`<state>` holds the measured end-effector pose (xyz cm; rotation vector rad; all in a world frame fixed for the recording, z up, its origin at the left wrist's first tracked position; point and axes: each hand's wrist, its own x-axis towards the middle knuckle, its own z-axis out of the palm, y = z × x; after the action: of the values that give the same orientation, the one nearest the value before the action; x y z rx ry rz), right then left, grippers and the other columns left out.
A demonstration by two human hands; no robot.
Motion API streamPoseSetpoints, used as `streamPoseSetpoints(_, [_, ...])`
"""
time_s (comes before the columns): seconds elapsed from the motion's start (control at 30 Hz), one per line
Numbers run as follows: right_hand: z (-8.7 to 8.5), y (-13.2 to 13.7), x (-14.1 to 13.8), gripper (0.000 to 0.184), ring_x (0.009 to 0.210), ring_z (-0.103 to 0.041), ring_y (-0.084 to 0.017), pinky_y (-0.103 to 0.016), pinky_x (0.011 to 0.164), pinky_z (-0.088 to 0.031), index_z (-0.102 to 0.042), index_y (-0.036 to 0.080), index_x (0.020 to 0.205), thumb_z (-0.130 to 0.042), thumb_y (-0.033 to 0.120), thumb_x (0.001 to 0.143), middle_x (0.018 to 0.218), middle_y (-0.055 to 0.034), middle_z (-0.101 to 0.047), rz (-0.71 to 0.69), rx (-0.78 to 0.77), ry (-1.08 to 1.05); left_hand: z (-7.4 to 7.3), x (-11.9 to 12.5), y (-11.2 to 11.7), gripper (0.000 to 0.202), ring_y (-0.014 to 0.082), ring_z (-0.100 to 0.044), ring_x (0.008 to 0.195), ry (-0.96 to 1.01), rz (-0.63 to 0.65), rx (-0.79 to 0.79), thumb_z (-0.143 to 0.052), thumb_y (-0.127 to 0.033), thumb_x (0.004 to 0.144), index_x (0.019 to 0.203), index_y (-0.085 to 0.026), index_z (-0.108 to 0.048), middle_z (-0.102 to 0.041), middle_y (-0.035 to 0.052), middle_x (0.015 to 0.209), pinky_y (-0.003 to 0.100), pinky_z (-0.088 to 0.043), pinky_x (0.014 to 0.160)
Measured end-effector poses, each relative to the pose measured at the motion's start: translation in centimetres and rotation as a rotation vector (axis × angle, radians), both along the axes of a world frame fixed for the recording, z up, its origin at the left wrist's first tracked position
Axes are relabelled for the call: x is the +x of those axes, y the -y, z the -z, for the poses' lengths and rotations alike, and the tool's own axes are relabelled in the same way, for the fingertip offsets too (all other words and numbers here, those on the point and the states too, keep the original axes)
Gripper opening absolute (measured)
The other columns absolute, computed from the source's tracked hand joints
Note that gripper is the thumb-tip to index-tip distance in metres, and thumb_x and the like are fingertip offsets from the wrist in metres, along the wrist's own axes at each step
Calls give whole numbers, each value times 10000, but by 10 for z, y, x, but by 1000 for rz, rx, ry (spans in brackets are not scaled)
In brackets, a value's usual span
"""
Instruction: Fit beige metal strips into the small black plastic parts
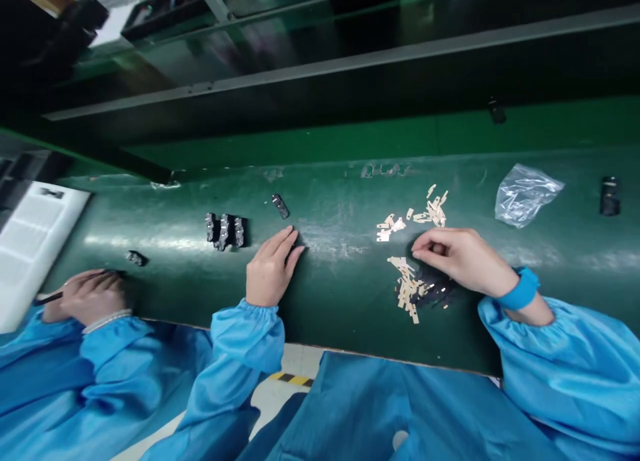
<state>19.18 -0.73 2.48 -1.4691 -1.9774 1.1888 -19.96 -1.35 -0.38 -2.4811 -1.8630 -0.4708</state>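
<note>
On the surface [340,301], the left hand [273,269] lies near the middle and the right hand [463,258] lies to its right, well apart. A cluster of 3 parts [225,231] stands just behind and left of the left hand. A single part [281,206] lies behind that hand's fingers. The far heap of strips [417,214] lies behind the right hand, and the near heap of strips [409,289] lies before it, partly under it. A bag [525,194] lies behind and right of the right hand, with an end part [610,196] farther right. At far left, a co-worker's hands [85,294] rest on the surface, with a lone part [135,257] just behind them.
</note>
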Motion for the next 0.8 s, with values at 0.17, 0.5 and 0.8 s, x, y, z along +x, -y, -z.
streamPoseSetpoints(0.17, [-2, 16, -24, 122, 744, -650, -179, -308, 629, -439, -696, 236, 952, -691, 358, 948, 961, -34, -706, -61, 135, 301, 1, -11, 10, 353, 240, -645, 1298, 47, 86, 16, -504, -286, 1034, 1349, -204, -643, -663, 114, 1414, 429, -517, 1140])
streamPoseSetpoints(0.5, [6, 29, -41, 157, 723, -628, -222, -360, 678, -430, -626, 192, 884, -545, 254, 1003, 886, -76, -657, -23, 284, 465, -3, 6, -26, 353, 206, -706, 951, 5, -74, 79, -393, -234, 1055, 1212, -200, -707, -760, 100, 1013, 324, -552, 906])
streamPoseSetpoints(0.8, [4, 19, -30, 112, 791, -649, -220, -344, 693, -463, -612, 209, 950, -606, 316, 980, 947, -60, -649, 18, 243, 360, -26, 128, -55, 315, 90, -607, 682, 674, 210, -392, -407, -268, 1058, 1175, -193, -690, -668, 19, 878, 214, -523, 715])
